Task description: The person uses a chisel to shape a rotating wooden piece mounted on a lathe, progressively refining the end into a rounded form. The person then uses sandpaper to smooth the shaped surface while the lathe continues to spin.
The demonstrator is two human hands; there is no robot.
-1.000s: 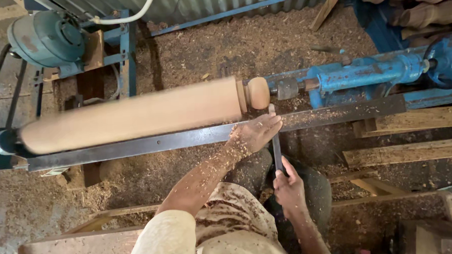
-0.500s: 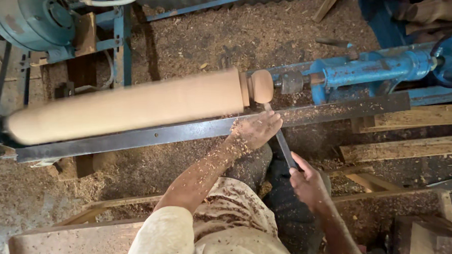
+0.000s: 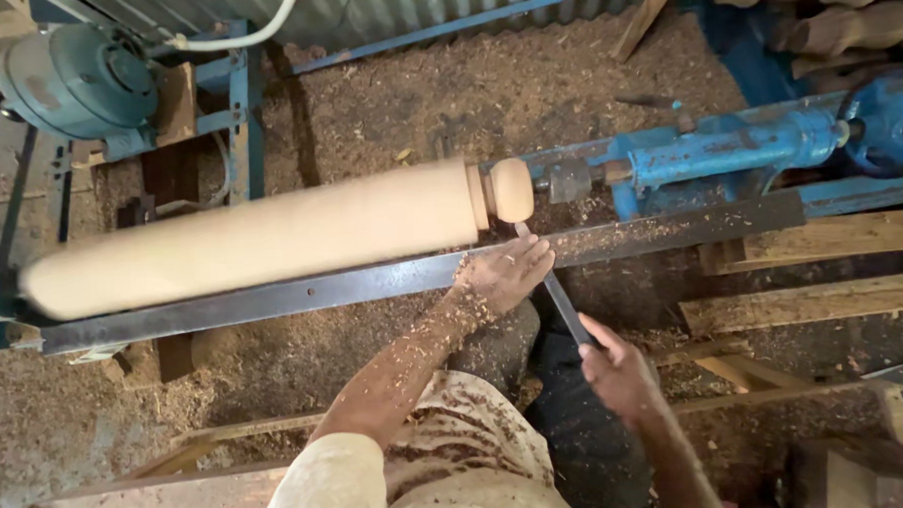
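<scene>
A long pale wooden cylinder (image 3: 262,239) is mounted on a lathe and looks blurred, with a rounded knob (image 3: 511,189) shaped at its right end. My left hand (image 3: 502,275), dusted with shavings, rests on the dark steel tool rest (image 3: 300,292) and presses down on the blade of a turning chisel (image 3: 549,280). The chisel's tip meets the wood just below the knob. My right hand (image 3: 620,374) grips the chisel's handle lower down, near my lap.
A blue tailstock (image 3: 735,152) with a handwheel (image 3: 888,119) holds the wood's right end. A teal motor (image 3: 75,81) sits at the upper left. Sawdust covers the floor. Wooden planks (image 3: 821,267) lie at the right, corrugated metal at the back.
My right hand has dropped lower and further right along the chisel handle. The view has shifted slightly. My left hand stays on the tool rest beside the knob.
</scene>
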